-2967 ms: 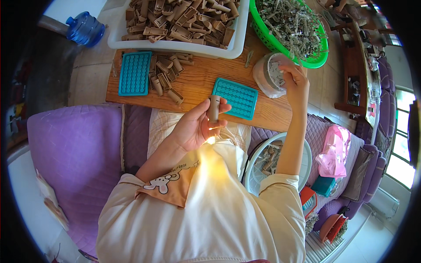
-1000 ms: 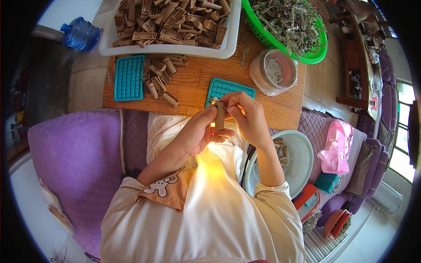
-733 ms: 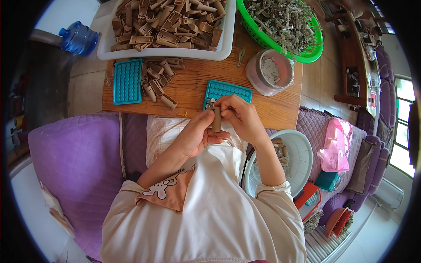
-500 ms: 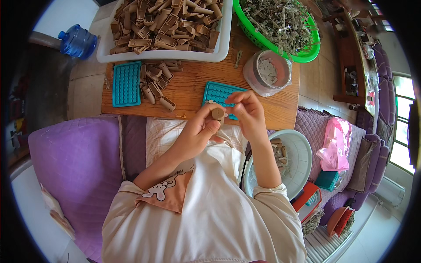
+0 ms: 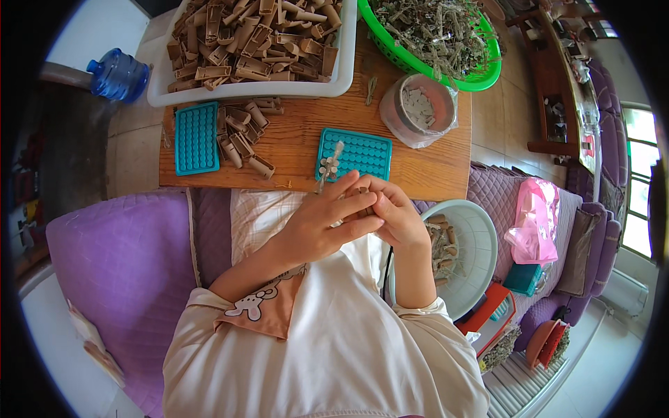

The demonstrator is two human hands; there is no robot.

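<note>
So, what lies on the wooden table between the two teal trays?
In the head view, a small heap of tan tubes lies on the wooden table between the left teal tray and the right teal tray; beyond the heap the wood is bare.

Teal perforated tray [image 5: 355, 153] and second teal tray [image 5: 196, 137] on brown wooden table [image 5: 432, 174]. Tan tubes [image 5: 244, 138] loose beside it; same tan in white tub [image 5: 251, 88]. Bright green basket [image 5: 481, 75], grey-green contents. Blue water bottle [image 5: 117, 74]. Purple quilted cushion [image 5: 118, 258]. Pink bag [image 5: 533, 221]. Pale mint-white bowl [image 5: 474, 254]. Cream shirt [image 5: 327, 348], brown pocket with white rabbit motif.
</note>
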